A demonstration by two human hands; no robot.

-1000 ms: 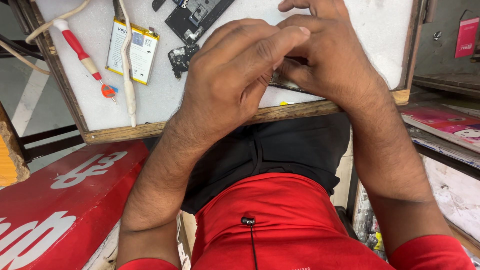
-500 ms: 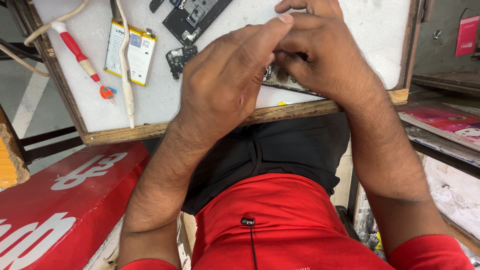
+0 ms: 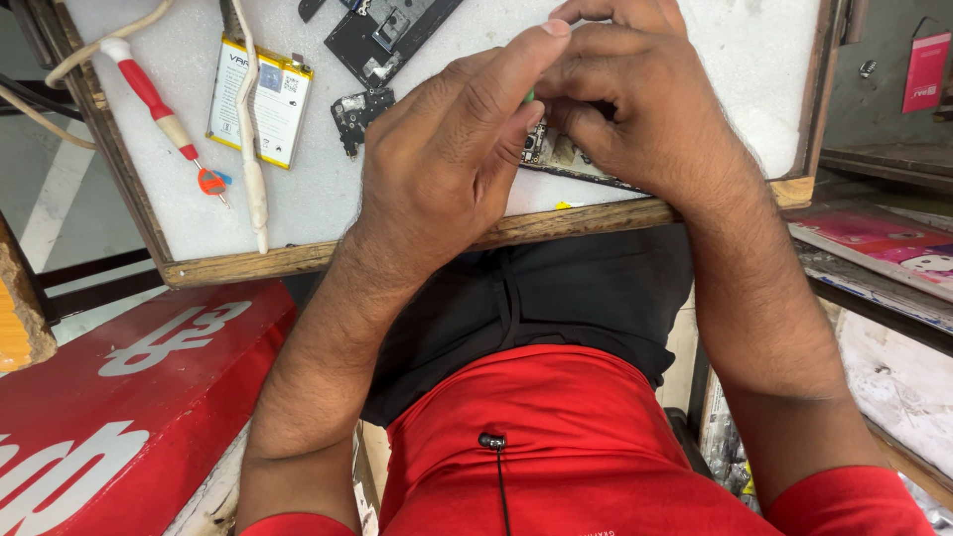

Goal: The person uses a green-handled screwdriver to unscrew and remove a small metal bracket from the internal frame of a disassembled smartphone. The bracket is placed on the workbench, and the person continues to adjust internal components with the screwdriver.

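An opened phone (image 3: 571, 161) lies at the near edge of the white work board (image 3: 328, 199), and both my hands crowd over it. My left hand (image 3: 447, 159) rests on its left end, thumb against the circuit side and index finger stretched out toward the upper right. My right hand (image 3: 640, 109) is curled tight above the phone. A small green tool tip (image 3: 529, 96) shows between the two hands, apparently pinched by the right fingers. Most of the phone is hidden.
On the board lie a white-and-yellow battery (image 3: 260, 99), a red-handled screwdriver (image 3: 149, 94), a white cable (image 3: 248, 139), a black phone frame (image 3: 382, 40) and a small dark circuit piece (image 3: 357, 114). A red box (image 3: 119, 397) sits lower left, pink booklets (image 3: 884, 238) at right.
My left index finger has lifted and straightened off the right hand. This uncovers the right knuckles and the green tip. Both hands stay over the phone.
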